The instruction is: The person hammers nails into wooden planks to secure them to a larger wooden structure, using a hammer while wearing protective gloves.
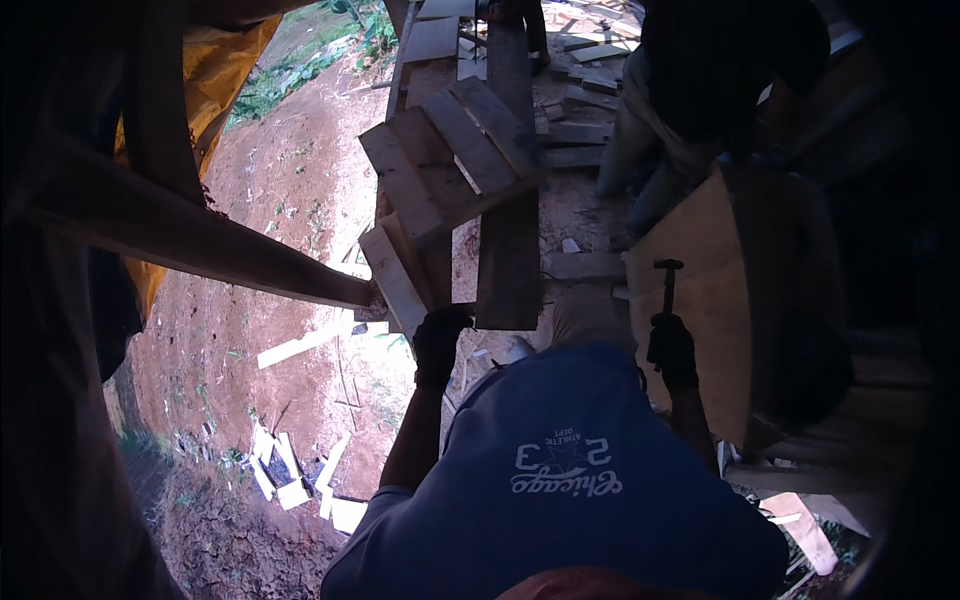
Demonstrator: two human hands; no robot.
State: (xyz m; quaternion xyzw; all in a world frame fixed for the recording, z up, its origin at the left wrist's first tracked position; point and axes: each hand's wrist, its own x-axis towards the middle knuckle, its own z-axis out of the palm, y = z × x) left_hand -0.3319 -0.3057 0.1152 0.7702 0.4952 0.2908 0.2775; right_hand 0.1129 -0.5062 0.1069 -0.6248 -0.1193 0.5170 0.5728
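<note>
My right hand point(672, 350), in a dark glove, is closed round the handle of a hammer point(669, 283), with the head pointing away from me. Also gloved, my left hand point(440, 345) is closed at the near end of a short wooden board point(393, 280); shadow hides its exact finger positions. Beyond it, a slatted piece of several short boards point(455, 150) lies slantwise across long planks. One long dark plank point(507, 265) ends just right of my left hand.
A large wooden box or panel point(690, 290) stands at my right. Another person point(690, 120) is beyond it. A thick timber beam point(220, 245) comes in from the left, near orange sheeting point(215, 85). Wood offcuts point(285, 465) lie on the reddish ground.
</note>
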